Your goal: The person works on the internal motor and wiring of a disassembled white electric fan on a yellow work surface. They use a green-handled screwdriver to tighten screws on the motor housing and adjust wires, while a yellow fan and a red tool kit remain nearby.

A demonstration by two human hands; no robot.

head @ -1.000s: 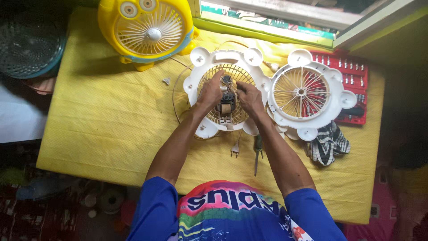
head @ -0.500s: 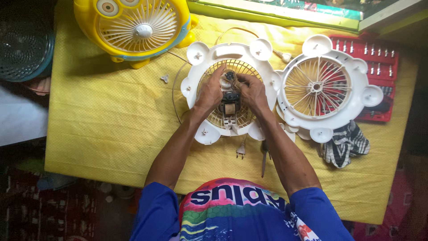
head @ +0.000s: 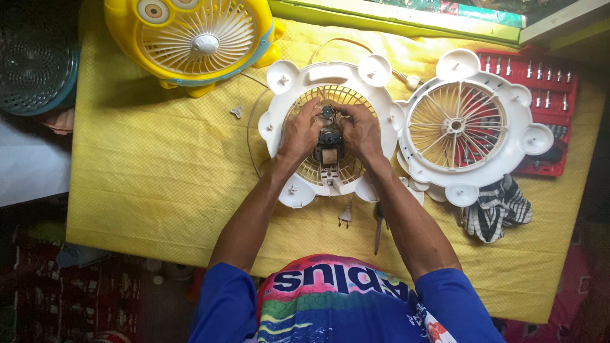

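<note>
Head camera looks straight down on my two hands, which meet over a small dark fan motor [head: 328,150] sitting in the middle of a white fan housing [head: 330,82] on the yellow tablecloth [head: 159,184]. My left hand [head: 297,134] has its fingers curled against the motor's left side, and my right hand [head: 361,132] is curled against its right side, so both close on the motor between them, fingertips near its top end. The housing's cream grille shows around my knuckles. Just to the right lies a second white housing half [head: 470,124] with its spoked grille, partly covering a red tray of screwdriver bits [head: 553,89]. Below it sits a striped black-and-white cloth [head: 499,209]. A yellow fan [head: 194,41] lies at the table's far left corner. Near my right forearm lie a white plug [head: 345,216] and a screwdriver [head: 379,225].
</note>
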